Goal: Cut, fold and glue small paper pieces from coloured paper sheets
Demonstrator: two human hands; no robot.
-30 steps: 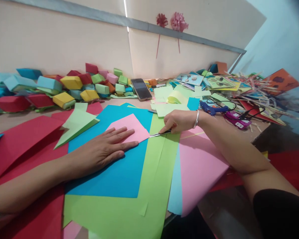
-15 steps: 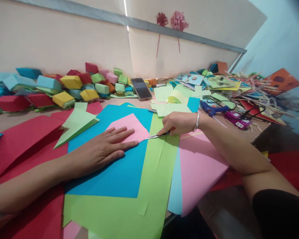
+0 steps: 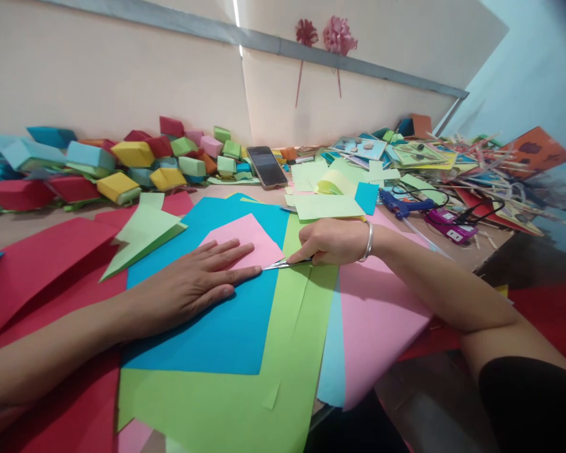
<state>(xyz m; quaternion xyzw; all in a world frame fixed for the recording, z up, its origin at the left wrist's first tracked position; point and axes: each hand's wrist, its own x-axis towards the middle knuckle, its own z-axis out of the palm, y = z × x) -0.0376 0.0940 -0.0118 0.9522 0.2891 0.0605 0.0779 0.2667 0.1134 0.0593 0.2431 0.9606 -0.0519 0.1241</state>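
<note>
My left hand [image 3: 198, 283] lies flat with fingers spread, pressing a pink paper piece [image 3: 249, 238] onto a blue sheet [image 3: 226, 333]. Scissors [image 3: 283, 265] are gripped in my right hand [image 3: 332, 242], their blades pointing left at the pink piece's lower right edge, close to my left fingertips. My right index finger stretches along the scissors; part of the handle is hidden in the hand. Beneath the blue sheet is a larger green sheet [image 3: 212, 409].
Red sheets [image 3: 42, 270] and a folded light green paper [image 3: 144, 229] lie left. Pink paper [image 3: 377, 321] is right. Behind are coloured paper blocks [image 3: 134, 154], a phone [image 3: 267, 168], a blue glue gun [image 3: 405, 204] and a purple power socket [image 3: 450, 226].
My right hand has moved slightly left and down with the scissors, bringing the blade tips nearer my left fingers. My left hand has stayed in place.
</note>
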